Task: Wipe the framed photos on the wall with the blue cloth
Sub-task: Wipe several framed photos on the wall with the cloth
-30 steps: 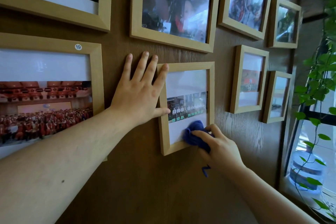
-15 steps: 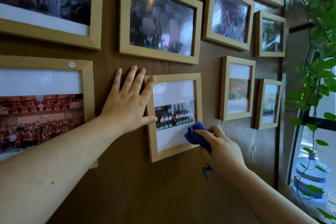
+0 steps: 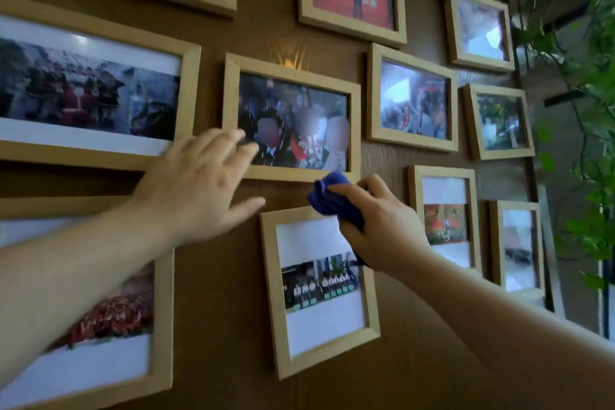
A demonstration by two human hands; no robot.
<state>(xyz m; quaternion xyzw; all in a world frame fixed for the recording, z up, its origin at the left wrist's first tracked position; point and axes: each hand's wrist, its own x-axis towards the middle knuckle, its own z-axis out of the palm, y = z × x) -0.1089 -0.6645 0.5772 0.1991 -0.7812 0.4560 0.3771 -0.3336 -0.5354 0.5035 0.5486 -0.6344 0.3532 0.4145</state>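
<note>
Several light wooden framed photos hang on a brown wood-grain wall. My right hand (image 3: 376,226) is shut on the bunched blue cloth (image 3: 331,196), which sits just under the bottom right corner of the middle landscape frame (image 3: 293,120) and above the small portrait frame (image 3: 319,289). My left hand (image 3: 196,186) is open with fingers spread. Its fingertips reach the lower left corner of the middle landscape frame, and its thumb points toward the portrait frame's top left corner.
A wide frame (image 3: 90,93) hangs at upper left and another large frame (image 3: 100,309) at lower left under my left forearm. More frames (image 3: 412,100) fill the right side. Green trailing plants (image 3: 585,110) hang by a window at the far right.
Both hands have left the small portrait frame and risen: the left hand now reaches the landscape frame above, and the cloth sits by that frame's bottom edge. The view has tilted upward.
</note>
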